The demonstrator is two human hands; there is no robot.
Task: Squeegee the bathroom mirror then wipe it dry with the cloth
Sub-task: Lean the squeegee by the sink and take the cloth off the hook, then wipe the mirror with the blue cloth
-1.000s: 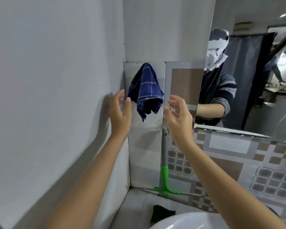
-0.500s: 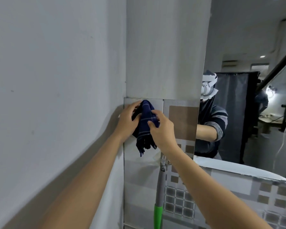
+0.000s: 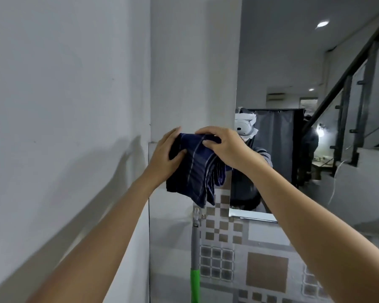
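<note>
A dark blue checked cloth (image 3: 195, 171) hangs bunched between both hands in front of the tiled wall. My left hand (image 3: 164, 158) grips its left side. My right hand (image 3: 223, 143) pinches its top right edge. The mirror (image 3: 304, 62) fills the right of the view, and the cloth sits just left of its lower left corner. The squeegee (image 3: 195, 254) stands upright below the cloth, its grey handle with a green lower part hanging from a clear wall hook (image 3: 197, 213). Its blade is out of view.
A plain white wall (image 3: 64, 106) runs close along the left. Patterned grey and brown tiles (image 3: 267, 267) cover the wall below the mirror. The mirror reflects a person, a dark curtain and a stair railing.
Both hands reached up to the hanging cloth, closed on it, and lifted it off the wall toward the mirror. The view tilted upward, so the sink and squeegee blade dropped out of sight.
</note>
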